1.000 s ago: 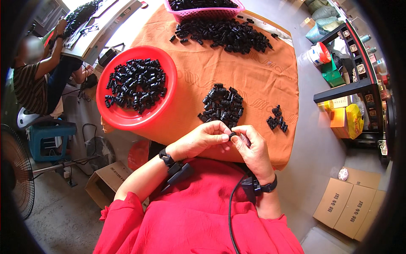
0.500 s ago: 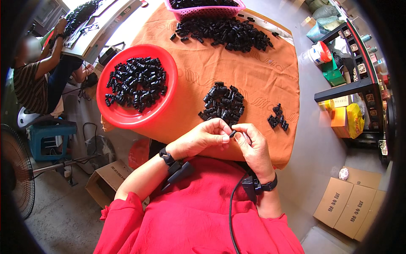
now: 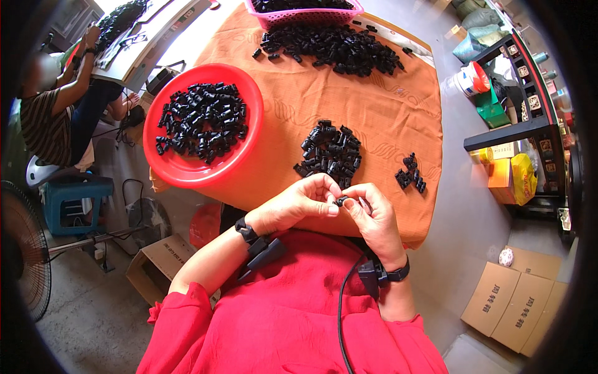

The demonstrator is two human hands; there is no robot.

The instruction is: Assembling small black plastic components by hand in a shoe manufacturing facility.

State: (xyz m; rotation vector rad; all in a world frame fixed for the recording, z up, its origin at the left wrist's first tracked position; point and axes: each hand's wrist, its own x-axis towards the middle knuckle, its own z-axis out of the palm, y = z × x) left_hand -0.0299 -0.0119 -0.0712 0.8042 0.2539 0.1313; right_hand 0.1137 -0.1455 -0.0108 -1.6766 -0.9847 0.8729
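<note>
A small black plastic piece [image 3: 341, 201] is pinched between the fingertips of both hands, over the table's near edge. My left hand [image 3: 300, 204] grips it with thumb and index finger; my right hand [image 3: 372, 217] closes on it from the other side. The fingers cover most of its shape. Just beyond lies a pile of black plastic fittings [image 3: 330, 149] on the orange tablecloth [image 3: 280, 165]. A smaller group of black parts [image 3: 411, 174] rests to the right. On the left stands a red basin [image 3: 252, 134] holding many short black fittings [image 3: 202, 121].
At the far edge, a pink basket [image 3: 274, 20] of black parts sits behind a large black heap [image 3: 336, 50]. Rightward are a dark shelf [image 3: 507, 134] and cardboard boxes [image 3: 511, 305]. A co-worker [image 3: 53, 118] sits far left, near a blue stool [image 3: 78, 206] and a fan [image 3: 25, 255].
The black piece has turned and shifted slightly left between my fingertips. My right fingers have moved a little; the piles look the same.
</note>
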